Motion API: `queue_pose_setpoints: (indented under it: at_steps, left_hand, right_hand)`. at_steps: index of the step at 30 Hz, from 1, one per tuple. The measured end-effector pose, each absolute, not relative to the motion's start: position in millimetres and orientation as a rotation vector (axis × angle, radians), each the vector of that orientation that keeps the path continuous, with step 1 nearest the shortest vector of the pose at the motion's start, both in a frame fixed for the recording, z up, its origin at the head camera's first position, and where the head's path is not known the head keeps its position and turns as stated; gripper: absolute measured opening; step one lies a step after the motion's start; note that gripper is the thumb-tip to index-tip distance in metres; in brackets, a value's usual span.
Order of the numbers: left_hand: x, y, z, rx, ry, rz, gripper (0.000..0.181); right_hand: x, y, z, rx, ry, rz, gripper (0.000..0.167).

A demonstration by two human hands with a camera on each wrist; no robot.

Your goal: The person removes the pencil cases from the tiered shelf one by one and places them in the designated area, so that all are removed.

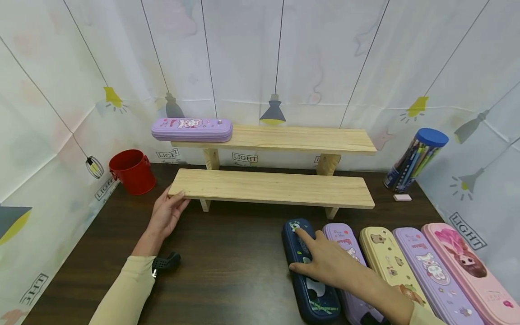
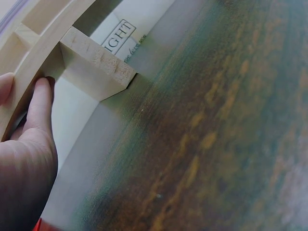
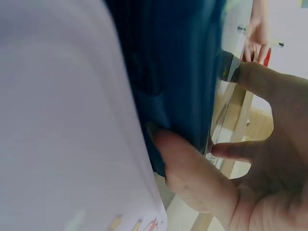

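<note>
My left hand point(image 1: 169, 212) pinches the left end of the lower board of a two-tier wooden shelf point(image 1: 268, 187), fingers beneath and thumb above. The left wrist view shows this left hand point(image 2: 29, 154) at the board's edge, near a wooden support leg. Over a navy blue pencil case point(image 1: 321, 302) lies my right hand point(image 1: 325, 257), its digits spread across the lid. In the right wrist view one finger point(image 3: 183, 156) sits between the navy case point(image 3: 178, 62) and a purple one. A purple pencil case point(image 1: 192, 130) rests on the upper board's left end.
Right of the navy case lie a purple case point(image 1: 345, 239), a cream case point(image 1: 386, 253), another purple case point(image 1: 426, 257) and a pink case point(image 1: 483, 289). A red bucket point(image 1: 132, 174) stands left; a blue-lidded pen jar point(image 1: 414, 160) and a small eraser point(image 1: 402, 197) are right.
</note>
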State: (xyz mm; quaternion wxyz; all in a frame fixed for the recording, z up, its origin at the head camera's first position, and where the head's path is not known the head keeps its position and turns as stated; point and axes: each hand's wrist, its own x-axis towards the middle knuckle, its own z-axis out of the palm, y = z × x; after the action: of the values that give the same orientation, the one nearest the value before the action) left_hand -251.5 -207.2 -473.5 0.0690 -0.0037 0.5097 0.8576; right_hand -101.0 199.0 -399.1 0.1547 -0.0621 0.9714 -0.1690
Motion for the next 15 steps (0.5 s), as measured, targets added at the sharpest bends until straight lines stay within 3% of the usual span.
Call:
queue_pose_setpoints:
  at_steps: [15]
  left_hand:
    - [-251.0, -207.3, -472.8, -0.027, 1.552, 2.564, 0.077]
  right_hand:
    - [-97.5, 200.3, -392.7, -0.136, 2.744, -0.417, 0.093]
